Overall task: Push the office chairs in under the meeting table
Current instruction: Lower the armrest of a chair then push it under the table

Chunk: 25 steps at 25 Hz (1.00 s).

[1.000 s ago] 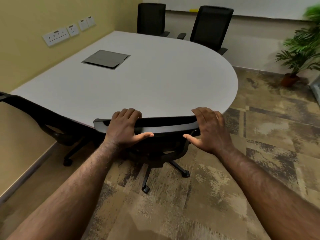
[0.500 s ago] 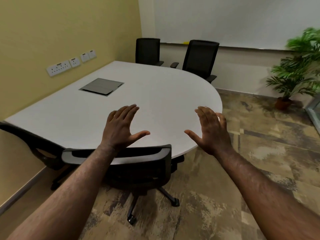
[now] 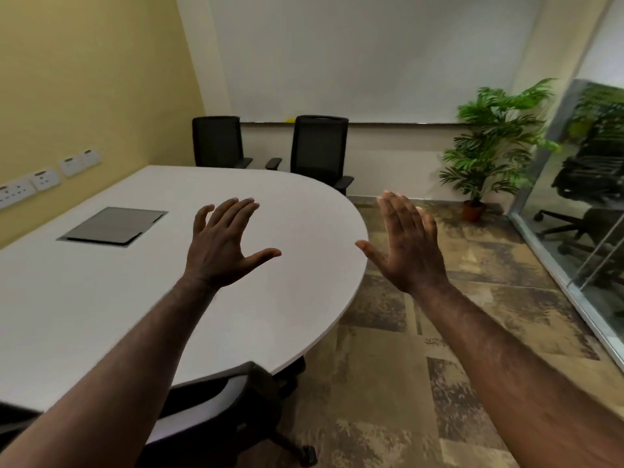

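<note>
The white meeting table [image 3: 101, 298] with a rounded end fills the left half of the view. A black office chair [image 3: 233, 400] stands at its near edge, its backrest against the tabletop and partly hidden by my left forearm. Two more black chairs stand at the far side, one at the left [image 3: 217, 141] and one at the right [image 3: 319, 146]. My left hand [image 3: 224, 246] hovers over the table, fingers spread, holding nothing. My right hand [image 3: 410, 246] is raised beyond the table's rounded end, also spread and empty.
A grey cable hatch [image 3: 113, 226] is set into the tabletop. Wall sockets [image 3: 44, 179] line the yellow wall at left. A potted palm [image 3: 493, 146] stands in the far right corner. A glass partition [image 3: 580, 211] runs along the right, with patterned carpet [image 3: 439, 332] between.
Both hands have let go of the near chair's backrest and lifted up over the table. The view has risen, so the chair has dropped toward the bottom edge.
</note>
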### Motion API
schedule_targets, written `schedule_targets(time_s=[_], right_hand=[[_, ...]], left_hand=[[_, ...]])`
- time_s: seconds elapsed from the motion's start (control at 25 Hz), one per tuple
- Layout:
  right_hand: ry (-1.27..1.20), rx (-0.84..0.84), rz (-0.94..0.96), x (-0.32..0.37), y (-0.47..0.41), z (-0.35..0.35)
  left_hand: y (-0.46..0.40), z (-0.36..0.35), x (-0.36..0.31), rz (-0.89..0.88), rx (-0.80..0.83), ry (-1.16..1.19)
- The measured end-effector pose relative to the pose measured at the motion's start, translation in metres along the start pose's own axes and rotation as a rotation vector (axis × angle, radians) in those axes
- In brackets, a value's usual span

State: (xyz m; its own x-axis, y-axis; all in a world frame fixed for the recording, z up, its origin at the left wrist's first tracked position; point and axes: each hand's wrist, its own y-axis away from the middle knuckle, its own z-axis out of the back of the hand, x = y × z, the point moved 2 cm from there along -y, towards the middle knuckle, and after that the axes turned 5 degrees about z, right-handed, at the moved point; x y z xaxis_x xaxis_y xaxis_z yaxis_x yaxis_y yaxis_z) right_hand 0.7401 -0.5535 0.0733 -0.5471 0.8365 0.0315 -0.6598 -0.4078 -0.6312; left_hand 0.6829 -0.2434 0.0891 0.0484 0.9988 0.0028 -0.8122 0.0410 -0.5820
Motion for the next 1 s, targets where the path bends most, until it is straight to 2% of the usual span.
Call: schedule_targets(time_s=[0.28, 0.56, 0.8, 1.0], right_hand=[[0.134, -0.018, -0.114, -0.074, -0.051, -0.018], [0.209, -0.026, -0.220, -0.151, -0.074, -0.041], [0.204, 0.004, -0.225, -0.250, -0.103, -0.085], [0.164, 0.054, -0.193, -0.354, -0.143, -0.121]], left_hand=[[-0.123, -0.070, -0.012, -0.105, -0.016, 0.094], [-0.215, -0.141, -0.060, -0.207, -0.025, 0.194], [-0.285, -0.219, -0.114, -0.224, -0.004, 0.229], [-0.349, -0.284, -0.160, -0.132, 0.041, 0.264]])
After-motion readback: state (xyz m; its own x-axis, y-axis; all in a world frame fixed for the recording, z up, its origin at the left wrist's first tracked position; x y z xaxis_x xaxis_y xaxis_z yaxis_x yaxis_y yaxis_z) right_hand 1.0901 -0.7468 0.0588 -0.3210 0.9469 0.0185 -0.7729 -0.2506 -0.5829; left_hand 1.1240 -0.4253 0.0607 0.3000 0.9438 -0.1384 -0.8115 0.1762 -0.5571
